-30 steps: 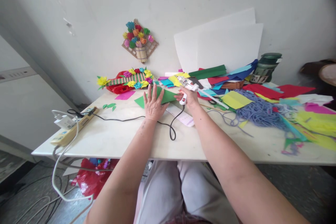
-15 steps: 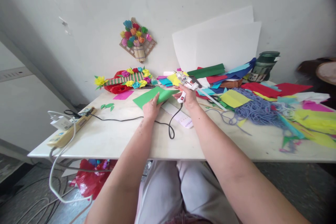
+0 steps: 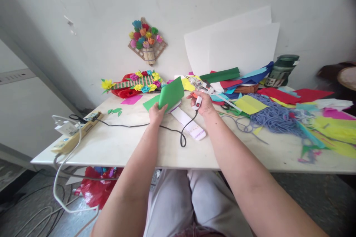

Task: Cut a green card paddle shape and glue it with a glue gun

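Note:
My left hand (image 3: 157,113) grips the lower edge of a sheet of green paper (image 3: 171,94), pinched between thumb and fingers. The sheet is folded, its right part standing up and its left part low over the table. In my right hand (image 3: 205,103) is a hot glue gun (image 3: 198,82), nozzle towards the upper left, with a long white glue stick (image 3: 229,103) out of its back. A white switch (image 3: 197,103) with a red button hangs by that hand on the black cord (image 3: 187,126). Between my hands lies a white cut-out (image 3: 191,126) with a long neck, partly under the green paper.
A yellow power strip (image 3: 75,133) stands at the left, near green paper leaves (image 3: 115,111). Behind lies a guitar shape (image 3: 139,82) with paper flowers. Coloured paper (image 3: 250,104), blue-grey yarn (image 3: 274,114) and a dark green jar (image 3: 281,70) fill the right side.
My left hand has moved slightly left and raised the right part of the green paper. My right hand has shifted right and down with the glue gun, uncovering more of the white cut-out.

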Action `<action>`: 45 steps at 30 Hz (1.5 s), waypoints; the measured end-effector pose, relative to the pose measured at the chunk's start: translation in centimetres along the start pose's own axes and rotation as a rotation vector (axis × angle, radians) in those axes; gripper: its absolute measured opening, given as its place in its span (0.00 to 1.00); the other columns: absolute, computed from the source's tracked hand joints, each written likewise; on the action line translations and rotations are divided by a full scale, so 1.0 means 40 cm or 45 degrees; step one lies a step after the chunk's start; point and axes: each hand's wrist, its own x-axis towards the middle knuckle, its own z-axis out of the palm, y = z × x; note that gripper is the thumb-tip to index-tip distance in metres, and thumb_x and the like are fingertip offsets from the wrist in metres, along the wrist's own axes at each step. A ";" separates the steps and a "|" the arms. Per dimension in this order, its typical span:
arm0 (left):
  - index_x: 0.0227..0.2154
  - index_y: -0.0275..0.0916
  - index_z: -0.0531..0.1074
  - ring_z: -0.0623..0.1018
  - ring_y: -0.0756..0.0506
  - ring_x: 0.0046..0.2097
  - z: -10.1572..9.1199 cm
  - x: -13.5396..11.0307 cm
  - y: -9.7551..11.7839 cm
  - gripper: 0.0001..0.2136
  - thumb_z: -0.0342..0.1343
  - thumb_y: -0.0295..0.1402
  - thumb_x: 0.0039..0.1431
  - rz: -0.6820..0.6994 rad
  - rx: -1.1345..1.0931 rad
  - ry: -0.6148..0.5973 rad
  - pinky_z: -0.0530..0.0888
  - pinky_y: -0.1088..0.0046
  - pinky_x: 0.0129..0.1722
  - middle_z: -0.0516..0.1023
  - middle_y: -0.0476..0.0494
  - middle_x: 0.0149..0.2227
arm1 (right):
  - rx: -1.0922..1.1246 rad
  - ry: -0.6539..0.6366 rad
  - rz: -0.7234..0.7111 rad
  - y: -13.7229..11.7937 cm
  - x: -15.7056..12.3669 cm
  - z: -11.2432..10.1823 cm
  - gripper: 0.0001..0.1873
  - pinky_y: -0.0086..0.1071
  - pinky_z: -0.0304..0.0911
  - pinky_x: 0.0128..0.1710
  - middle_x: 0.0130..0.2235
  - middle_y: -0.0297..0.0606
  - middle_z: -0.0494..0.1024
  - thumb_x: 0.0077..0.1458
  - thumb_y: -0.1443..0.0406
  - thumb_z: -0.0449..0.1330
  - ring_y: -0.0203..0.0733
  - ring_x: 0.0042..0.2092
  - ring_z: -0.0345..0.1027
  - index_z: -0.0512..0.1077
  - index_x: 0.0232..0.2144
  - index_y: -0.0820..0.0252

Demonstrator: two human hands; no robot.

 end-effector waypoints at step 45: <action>0.29 0.42 0.71 0.71 0.46 0.29 -0.031 -0.008 0.020 0.16 0.49 0.50 0.51 0.094 0.333 0.072 0.60 0.74 0.27 0.72 0.47 0.23 | -0.936 -0.211 0.444 -0.017 -0.032 0.012 0.06 0.25 0.43 0.10 0.24 0.37 0.75 0.34 0.68 0.60 0.26 0.13 0.49 0.71 0.21 0.64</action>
